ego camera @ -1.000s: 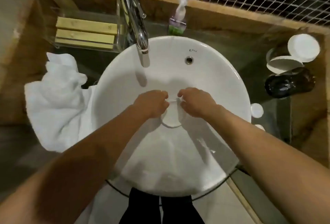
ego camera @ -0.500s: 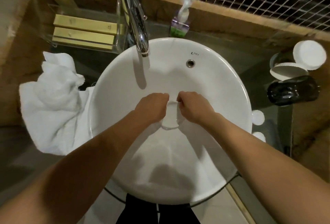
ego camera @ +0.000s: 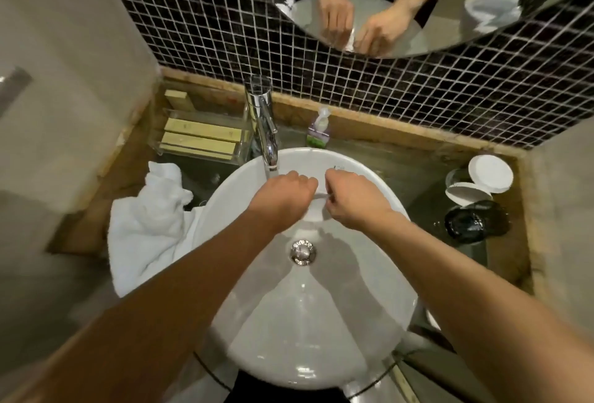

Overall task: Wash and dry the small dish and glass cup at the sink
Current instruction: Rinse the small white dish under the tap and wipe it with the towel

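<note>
The small white dish (ego camera: 316,209) is held over the white sink basin (ego camera: 305,322), just right of the chrome faucet (ego camera: 266,132). My left hand (ego camera: 283,192) grips its left edge and my right hand (ego camera: 350,200) grips its right edge, both with fingers curled. Most of the dish is hidden by the hands. A thin stream of water seems to fall from the spout beside my left hand. The drain (ego camera: 302,252) lies uncovered below the hands. I cannot pick out the glass cup for certain.
A crumpled white towel (ego camera: 151,225) lies left of the basin. Behind it stands a clear box of wooden sticks (ego camera: 202,142), and a soap bottle (ego camera: 318,132) by the wall. White lidded containers (ego camera: 490,174) and a dark glossy object (ego camera: 475,221) sit right. A mirror (ego camera: 385,16) reflects my hands.
Both hands have carried the dish away from over the drain toward the back of the basin, close to the spout. The view has tilted up, showing the tiled wall and mirror.
</note>
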Action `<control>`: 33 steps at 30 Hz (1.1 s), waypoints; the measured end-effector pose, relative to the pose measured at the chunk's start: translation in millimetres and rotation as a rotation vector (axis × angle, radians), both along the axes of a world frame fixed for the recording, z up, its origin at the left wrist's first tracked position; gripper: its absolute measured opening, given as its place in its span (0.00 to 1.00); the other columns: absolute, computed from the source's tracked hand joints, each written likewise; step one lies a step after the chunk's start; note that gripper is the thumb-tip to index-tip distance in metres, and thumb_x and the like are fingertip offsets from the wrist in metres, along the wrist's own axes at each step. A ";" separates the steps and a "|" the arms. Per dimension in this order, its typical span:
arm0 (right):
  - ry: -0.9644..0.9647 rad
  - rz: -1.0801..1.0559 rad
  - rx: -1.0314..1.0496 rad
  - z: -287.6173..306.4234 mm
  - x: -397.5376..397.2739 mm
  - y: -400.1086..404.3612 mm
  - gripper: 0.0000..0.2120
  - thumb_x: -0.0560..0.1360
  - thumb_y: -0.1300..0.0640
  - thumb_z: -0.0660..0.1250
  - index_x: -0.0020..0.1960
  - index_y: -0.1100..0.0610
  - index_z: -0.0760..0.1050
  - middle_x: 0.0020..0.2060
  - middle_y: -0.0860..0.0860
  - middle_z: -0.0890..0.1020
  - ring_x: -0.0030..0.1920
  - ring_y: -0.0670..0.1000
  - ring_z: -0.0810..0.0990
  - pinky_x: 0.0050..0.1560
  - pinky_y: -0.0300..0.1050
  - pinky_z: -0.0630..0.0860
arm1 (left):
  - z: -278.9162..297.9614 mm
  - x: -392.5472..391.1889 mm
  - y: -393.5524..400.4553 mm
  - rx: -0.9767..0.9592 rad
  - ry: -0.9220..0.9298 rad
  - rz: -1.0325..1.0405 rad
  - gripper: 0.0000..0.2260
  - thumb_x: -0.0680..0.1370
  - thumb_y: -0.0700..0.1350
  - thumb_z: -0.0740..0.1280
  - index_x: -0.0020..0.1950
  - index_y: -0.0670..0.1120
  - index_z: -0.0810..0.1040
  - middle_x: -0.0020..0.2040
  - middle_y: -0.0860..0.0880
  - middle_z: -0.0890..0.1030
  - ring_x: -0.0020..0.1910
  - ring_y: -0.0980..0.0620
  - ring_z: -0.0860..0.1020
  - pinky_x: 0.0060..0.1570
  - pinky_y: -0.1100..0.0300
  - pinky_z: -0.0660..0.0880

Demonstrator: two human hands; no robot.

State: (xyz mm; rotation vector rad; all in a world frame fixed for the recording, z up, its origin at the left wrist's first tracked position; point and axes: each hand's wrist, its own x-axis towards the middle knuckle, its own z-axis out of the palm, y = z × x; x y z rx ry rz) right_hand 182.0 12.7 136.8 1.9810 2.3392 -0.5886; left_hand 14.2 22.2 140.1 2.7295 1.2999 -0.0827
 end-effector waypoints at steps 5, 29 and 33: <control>0.015 0.068 0.044 11.7 -12.8 -9.0 0.06 0.72 0.58 0.66 0.46 0.54 0.69 0.43 0.55 0.79 0.42 0.60 0.77 0.38 0.50 0.71 | 14.9 -13.7 -12.2 0.022 -0.024 0.069 0.08 0.75 0.39 0.67 0.54 0.45 0.73 0.47 0.44 0.80 0.44 0.45 0.75 0.43 0.49 0.76; 0.029 0.174 0.027 12.3 -84.7 -50.4 0.07 0.75 0.54 0.65 0.50 0.54 0.68 0.39 0.56 0.80 0.38 0.60 0.75 0.33 0.49 0.67 | 10.4 -92.5 -76.8 0.046 -0.037 0.234 0.06 0.78 0.42 0.67 0.54 0.47 0.76 0.47 0.46 0.81 0.42 0.49 0.76 0.39 0.57 0.69; 0.090 0.165 0.032 7.2 -93.0 -48.9 0.05 0.77 0.54 0.63 0.49 0.53 0.68 0.39 0.55 0.79 0.38 0.58 0.76 0.34 0.49 0.69 | -3.8 -106.6 -78.5 -0.052 -0.193 0.452 0.14 0.79 0.53 0.64 0.63 0.50 0.75 0.60 0.47 0.79 0.54 0.50 0.75 0.52 0.54 0.73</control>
